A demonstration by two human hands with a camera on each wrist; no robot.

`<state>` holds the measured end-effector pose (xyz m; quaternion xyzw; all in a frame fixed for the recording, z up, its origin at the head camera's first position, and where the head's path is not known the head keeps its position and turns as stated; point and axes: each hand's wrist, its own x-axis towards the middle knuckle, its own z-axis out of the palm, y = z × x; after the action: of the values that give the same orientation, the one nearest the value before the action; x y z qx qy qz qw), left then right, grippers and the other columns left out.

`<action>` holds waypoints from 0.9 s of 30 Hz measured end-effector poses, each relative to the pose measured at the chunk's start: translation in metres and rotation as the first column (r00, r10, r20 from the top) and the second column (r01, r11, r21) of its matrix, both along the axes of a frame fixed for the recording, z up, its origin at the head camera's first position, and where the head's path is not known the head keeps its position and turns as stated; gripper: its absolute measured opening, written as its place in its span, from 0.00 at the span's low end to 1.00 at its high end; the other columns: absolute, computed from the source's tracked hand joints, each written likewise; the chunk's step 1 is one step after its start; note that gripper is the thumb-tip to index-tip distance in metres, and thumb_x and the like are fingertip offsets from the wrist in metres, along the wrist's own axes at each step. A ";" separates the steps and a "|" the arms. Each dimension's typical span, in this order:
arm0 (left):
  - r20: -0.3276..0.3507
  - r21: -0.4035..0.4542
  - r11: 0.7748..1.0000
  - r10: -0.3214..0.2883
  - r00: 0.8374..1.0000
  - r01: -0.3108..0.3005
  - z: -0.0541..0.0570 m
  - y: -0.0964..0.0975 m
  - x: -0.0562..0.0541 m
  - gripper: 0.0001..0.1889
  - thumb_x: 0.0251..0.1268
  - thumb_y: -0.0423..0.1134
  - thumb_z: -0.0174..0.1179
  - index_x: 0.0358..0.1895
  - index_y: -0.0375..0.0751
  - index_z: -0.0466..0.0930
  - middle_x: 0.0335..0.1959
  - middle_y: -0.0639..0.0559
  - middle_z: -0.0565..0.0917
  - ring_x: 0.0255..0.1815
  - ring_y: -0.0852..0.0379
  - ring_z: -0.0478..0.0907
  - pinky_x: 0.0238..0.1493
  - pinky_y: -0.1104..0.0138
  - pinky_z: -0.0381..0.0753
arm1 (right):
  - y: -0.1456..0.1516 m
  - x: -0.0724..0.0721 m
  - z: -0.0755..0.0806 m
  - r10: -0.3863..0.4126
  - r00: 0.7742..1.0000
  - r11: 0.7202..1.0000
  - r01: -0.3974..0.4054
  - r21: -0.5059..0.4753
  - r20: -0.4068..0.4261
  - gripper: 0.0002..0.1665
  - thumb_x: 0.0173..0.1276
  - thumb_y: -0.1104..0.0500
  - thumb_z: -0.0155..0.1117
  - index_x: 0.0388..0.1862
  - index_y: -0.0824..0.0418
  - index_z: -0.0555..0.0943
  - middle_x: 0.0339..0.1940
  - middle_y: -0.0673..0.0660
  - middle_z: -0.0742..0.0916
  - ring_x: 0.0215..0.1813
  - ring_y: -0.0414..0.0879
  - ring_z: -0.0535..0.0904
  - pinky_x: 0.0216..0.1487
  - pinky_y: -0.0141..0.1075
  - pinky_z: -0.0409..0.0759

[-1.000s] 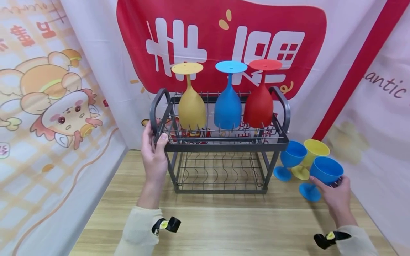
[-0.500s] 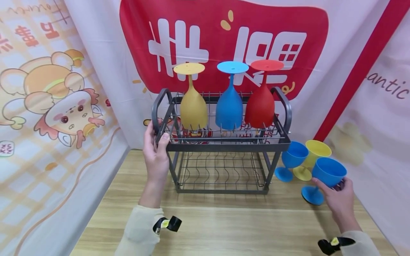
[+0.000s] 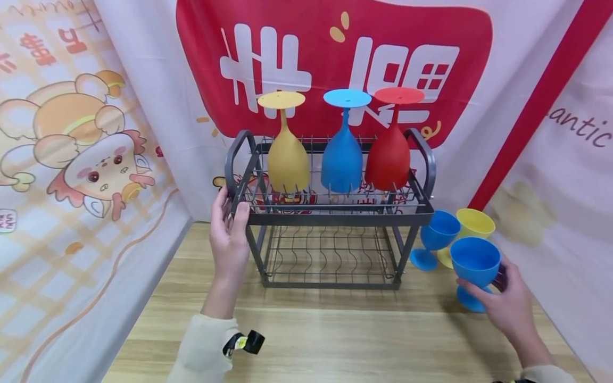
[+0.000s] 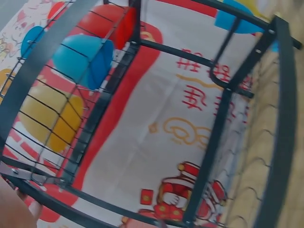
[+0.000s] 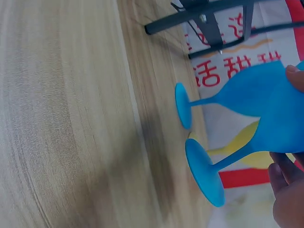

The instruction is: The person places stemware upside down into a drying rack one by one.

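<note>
My left hand (image 3: 230,239) grips the left end of a dark two-tier dish rack (image 3: 335,218), its thumb at the front and the fingers round the side. On the upper tier, a yellow goblet (image 3: 288,165), a blue goblet (image 3: 342,165) and a red goblet (image 3: 388,162) sit upside down. To the right of the rack, my right hand (image 3: 510,298) holds another blue goblet (image 3: 475,260) by its bowl, upright in the head view. Its foot (image 5: 204,172) appears slightly off the table in the right wrist view. The hand's outer fingers are partly hidden behind the bowl.
Behind the held goblet, an upright blue goblet (image 3: 439,230) and an upright yellow goblet (image 3: 475,223) stand beside the rack's right legs. The wooden table (image 3: 345,340) meets printed cloth walls (image 3: 551,223) at the back and sides. The rack's lower tier (image 3: 330,255) has wavy wires.
My right hand has brought the held blue goblet slightly left and nearer to me, away from the other two standing goblets. The left hand keeps its place on the rack.
</note>
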<state>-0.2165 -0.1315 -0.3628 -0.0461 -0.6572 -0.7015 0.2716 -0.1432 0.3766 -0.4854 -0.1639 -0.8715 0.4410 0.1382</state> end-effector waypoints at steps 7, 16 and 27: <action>0.006 -0.070 0.990 0.127 0.992 -0.126 -0.040 -0.002 0.017 0.32 0.76 0.41 0.63 0.80 0.48 0.66 0.78 0.55 0.72 0.78 0.58 0.69 0.78 0.60 0.73 | -0.028 0.010 0.010 0.102 0.982 0.974 -0.065 0.218 -0.159 0.59 0.60 0.48 0.85 0.83 0.59 0.61 0.74 0.68 0.78 0.68 0.68 0.75 0.67 0.33 0.82; 0.043 -0.195 0.967 0.177 0.983 -0.166 -0.088 0.020 0.036 0.27 0.74 0.40 0.67 0.72 0.39 0.72 0.66 0.49 0.78 0.58 0.50 0.79 0.51 0.77 0.81 | -0.063 0.013 0.014 0.267 0.920 0.911 -0.143 0.386 -0.289 0.63 0.44 0.59 0.93 0.78 0.62 0.68 0.69 0.70 0.80 0.65 0.71 0.75 0.55 0.80 0.76; 0.246 -0.343 0.901 -0.187 0.951 0.266 -0.112 0.069 0.052 0.38 0.67 0.51 0.72 0.78 0.55 0.68 0.75 0.52 0.73 0.68 0.49 0.77 0.61 0.52 0.86 | -0.114 0.008 0.016 0.476 0.819 0.750 -0.187 0.635 -0.321 0.64 0.30 0.58 0.98 0.71 0.60 0.76 0.63 0.64 0.84 0.60 0.65 0.82 0.54 0.69 0.85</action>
<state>-0.1647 -0.0630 -0.4750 -0.0999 -0.7928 -0.5921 0.1044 -0.1354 0.2622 -0.4689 0.1588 -0.9186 0.1996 0.3020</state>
